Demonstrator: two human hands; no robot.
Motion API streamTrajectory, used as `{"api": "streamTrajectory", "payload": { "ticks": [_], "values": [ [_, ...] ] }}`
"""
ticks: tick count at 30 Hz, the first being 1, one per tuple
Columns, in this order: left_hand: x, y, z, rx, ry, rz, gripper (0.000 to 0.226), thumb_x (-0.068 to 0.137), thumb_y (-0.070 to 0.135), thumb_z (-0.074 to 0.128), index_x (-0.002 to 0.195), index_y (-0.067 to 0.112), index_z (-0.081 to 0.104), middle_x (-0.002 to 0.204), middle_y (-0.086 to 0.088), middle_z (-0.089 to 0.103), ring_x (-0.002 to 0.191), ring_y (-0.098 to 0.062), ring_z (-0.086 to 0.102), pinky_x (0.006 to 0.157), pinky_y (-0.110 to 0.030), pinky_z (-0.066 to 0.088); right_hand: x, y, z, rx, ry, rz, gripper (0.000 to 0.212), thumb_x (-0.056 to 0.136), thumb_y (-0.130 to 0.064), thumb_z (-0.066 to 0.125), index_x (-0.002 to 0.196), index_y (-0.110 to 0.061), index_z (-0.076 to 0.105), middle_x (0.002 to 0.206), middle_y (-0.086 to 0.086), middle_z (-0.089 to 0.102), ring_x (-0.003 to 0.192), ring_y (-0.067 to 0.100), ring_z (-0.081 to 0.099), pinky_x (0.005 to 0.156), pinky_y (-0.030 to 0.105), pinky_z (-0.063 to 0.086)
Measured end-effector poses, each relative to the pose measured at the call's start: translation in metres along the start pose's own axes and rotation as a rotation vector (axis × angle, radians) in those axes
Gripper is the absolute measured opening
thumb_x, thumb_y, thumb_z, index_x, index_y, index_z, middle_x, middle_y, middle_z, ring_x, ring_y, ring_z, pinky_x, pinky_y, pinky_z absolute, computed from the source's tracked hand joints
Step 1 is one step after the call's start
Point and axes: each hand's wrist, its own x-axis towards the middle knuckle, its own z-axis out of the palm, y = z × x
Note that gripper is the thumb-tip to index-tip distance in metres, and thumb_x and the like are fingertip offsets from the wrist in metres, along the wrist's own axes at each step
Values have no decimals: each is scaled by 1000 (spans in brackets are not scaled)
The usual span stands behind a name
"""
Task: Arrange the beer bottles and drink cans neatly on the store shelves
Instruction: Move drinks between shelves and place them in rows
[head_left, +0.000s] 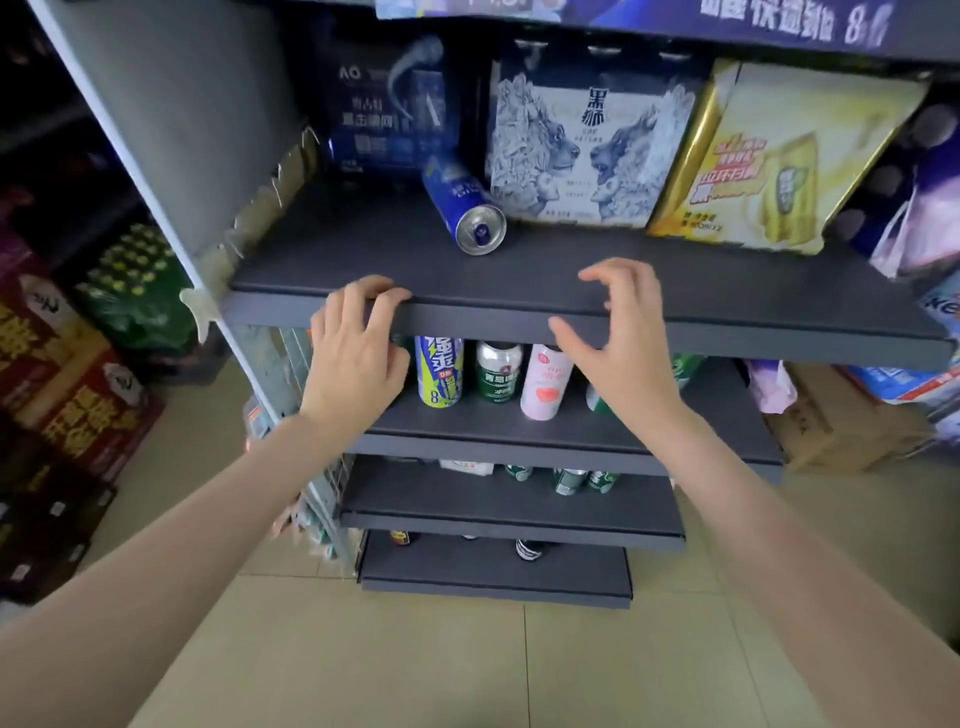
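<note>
Head view: blue can (466, 209) lies tipped on top shelf (519, 291); left hand (358, 348) fingers curl over shelf's front edge, right hand (621, 332) fingers spread, empty, before it

Soft, even daylight; wide-angle bending at the edges, dark left margin, upper packaging perhaps slightly motion-blurred.
</note>
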Motion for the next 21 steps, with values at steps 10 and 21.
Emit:
{"api": "streamTrajectory", "payload": {
  "ticks": [10,21],
  "values": [
    [18,-28,-9,245,-95,42,51,66,21,35,111,8,56,102,-15,55,84,-34,48,70,-39,42,114,-43,100,-46,-99,392,82,75,-49,71,135,-9,32,134,14,44,122,33,44,100,42,34],
    [23,-31,-14,345,-164,86,57,52,10,75,107,4,62,96,-16,58,79,-35,55,66,-36,47,85,-32,61,616,12,537,35,69,-13,78,93,-18,53,89,-3,57,81,8,54,81,25,44]
  ]
}}
